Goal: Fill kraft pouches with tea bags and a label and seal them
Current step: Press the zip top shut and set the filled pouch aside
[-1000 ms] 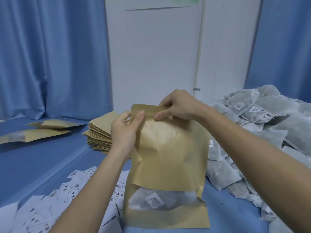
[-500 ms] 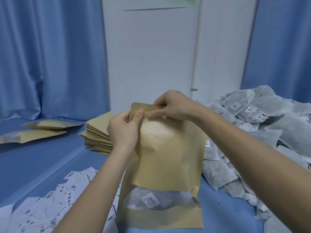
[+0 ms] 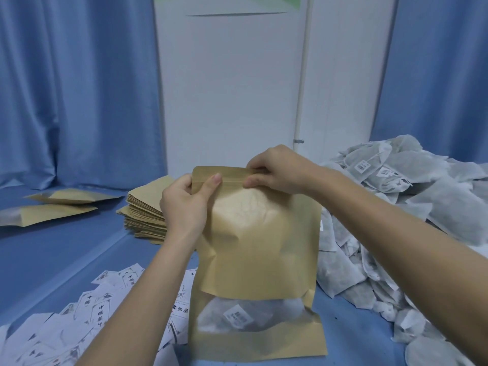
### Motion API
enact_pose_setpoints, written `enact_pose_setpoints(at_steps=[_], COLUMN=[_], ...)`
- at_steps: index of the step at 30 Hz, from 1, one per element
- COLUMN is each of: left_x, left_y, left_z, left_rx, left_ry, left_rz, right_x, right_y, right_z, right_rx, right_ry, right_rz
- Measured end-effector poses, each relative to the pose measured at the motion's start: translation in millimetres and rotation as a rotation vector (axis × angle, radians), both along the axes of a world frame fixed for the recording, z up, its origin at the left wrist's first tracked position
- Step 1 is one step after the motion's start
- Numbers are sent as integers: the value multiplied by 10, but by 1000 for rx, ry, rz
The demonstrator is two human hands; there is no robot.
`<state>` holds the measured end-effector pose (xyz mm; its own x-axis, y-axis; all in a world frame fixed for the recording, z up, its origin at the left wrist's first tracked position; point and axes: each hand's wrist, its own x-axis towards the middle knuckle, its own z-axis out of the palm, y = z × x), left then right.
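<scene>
**Pouch top being pinched at the seal strip**

While the kraft pouch (image 3: 260,233) is standing upright on the blue table (image 3: 52,254) at centre, both hands are gripping its top edge. Nearest the camera, printed labels (image 3: 79,320) are lying scattered on the near left, some tucked behind the pouch's lower left corner. Through the pouch's clear window (image 3: 253,315) a tea bag with a small barcoded tag is showing. Higher up, the left hand (image 3: 184,204) is pinching the top left corner, thumb lying on the front face, fingers wrapping behind. The right hand (image 3: 277,169) is pinching the top strip right of centre, thumb pressing the front, fingers curling over the rim. Whether the strip is fully closed cannot be told. To the right, a large heap of loose tea bags (image 3: 422,207) is spreading from near to far. Behind the left hand, a stack of empty pouches (image 3: 146,210) is sitting flat. Far left, two filled pouches (image 3: 58,207) are lying on the table. Farthest back, blue curtains (image 3: 79,88) are hanging either side of a white door (image 3: 232,88).
</scene>
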<state>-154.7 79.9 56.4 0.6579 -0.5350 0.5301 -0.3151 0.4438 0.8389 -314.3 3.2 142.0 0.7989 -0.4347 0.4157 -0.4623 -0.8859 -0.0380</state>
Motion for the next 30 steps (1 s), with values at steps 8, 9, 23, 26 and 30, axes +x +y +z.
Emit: enact_pose_setpoints(at_steps=[8, 9, 23, 26, 30], left_x=[120, 132, 220, 249, 291], left_y=[41, 45, 36, 39, 117], left_z=[-15, -19, -35, -95, -203], left_rx=[-9, -10, -18, -60, -61], left_ry=[6, 15, 47, 73, 112], left_rz=[8, 11, -27, -49, -165], right_x=[-203, -227, -433, -462, -564], right_y=[-91, -112, -260, -214, -125], right_z=[-54, -64, -271, -416, -907], right_rx=[-39, -38, -87, 234, 923], right_ry=[32, 25, -296, -690, -675], right_rz=[-6, -6, -94, -76, 58])
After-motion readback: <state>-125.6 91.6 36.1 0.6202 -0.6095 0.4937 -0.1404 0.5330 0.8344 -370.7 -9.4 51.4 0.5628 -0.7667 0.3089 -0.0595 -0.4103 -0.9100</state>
